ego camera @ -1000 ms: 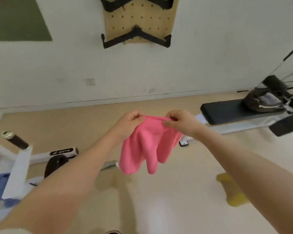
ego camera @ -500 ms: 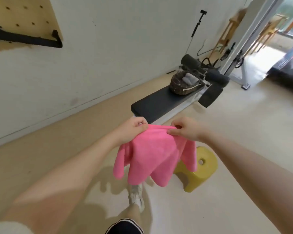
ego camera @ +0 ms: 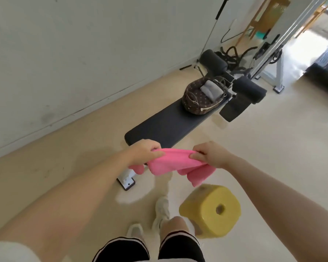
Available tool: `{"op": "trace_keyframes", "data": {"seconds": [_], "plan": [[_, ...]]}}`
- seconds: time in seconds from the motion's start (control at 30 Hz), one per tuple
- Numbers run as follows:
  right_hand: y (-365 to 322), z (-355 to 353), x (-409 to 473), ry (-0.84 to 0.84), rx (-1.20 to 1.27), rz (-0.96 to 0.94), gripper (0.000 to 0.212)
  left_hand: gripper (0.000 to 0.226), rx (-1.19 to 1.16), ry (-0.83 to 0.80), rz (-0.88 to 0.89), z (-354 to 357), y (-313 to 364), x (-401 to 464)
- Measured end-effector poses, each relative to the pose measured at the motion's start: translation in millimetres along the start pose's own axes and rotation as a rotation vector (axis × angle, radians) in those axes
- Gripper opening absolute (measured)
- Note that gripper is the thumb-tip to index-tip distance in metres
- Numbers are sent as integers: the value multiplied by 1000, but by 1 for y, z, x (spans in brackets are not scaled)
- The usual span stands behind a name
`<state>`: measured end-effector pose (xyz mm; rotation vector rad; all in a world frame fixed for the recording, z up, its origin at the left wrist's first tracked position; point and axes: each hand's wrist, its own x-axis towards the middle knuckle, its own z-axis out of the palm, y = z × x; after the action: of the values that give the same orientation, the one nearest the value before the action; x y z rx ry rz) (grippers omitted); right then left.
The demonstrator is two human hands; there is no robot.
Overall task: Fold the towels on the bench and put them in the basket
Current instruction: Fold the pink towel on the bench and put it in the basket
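The towel (ego camera: 170,163) pinched between the fingers (ego camera: 158,153) of both hands is plain bright pink. Beyond the fingers, the table (ego camera: 165,127) has a black pad on a white frame. The basket (ego camera: 195,103) at its far end is dark brown with a small pale repeating motif, though blur hides its shape; the folded towel (ego camera: 211,89) inside is grey. Below the right fingers, the stool (ego camera: 210,210) is mustard yellow. The shorts (ego camera: 180,246) are black with white stripes, the shoes (ego camera: 162,208) whitish, the floor (ego camera: 273,148) cream.
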<state>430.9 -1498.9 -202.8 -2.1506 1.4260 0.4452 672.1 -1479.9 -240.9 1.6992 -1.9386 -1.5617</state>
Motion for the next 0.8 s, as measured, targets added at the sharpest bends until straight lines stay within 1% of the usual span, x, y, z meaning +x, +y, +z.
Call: {"op": "trace_keyframes", "data": {"seconds": [0.07, 0.13, 0.17, 0.27, 0.33, 0.4, 0.43, 0.53, 0.6, 0.67, 0.8], "plan": [[18, -3, 43, -108, -18, -29, 26, 24, -32, -13, -27, -4, -13, 29], [36, -8, 87, -245, -74, -52, 17, 20, 33, -40, -34, -4, -24, 57], [46, -10, 110, -307, -96, -53, 16, 19, 83, -59, -35, -3, -28, 71], [71, -15, 184, -446, -156, -52, 35, 34, 206, -89, -54, 0, -47, 118], [87, -18, 235, -490, -187, -79, 40, 39, 252, -78, -106, -2, -61, 152], [101, -20, 284, -476, -211, -111, 39, 39, 260, -72, -188, -9, -74, 185], [107, -20, 307, -461, -217, -129, 39, 38, 259, -43, -235, -15, -80, 199], [120, -17, 368, -459, -235, -149, 33, 37, 256, 110, -417, -29, -102, 236], [124, -14, 406, -456, -221, -164, 23, 29, 257, 213, -536, -36, -119, 258], [122, -9, 442, -408, -170, -178, 20, 17, 287, 274, -620, -42, -137, 275], [107, 15, 496, -255, -92, -204, 19, 23, 379, 405, -752, -42, -175, 294]]}}
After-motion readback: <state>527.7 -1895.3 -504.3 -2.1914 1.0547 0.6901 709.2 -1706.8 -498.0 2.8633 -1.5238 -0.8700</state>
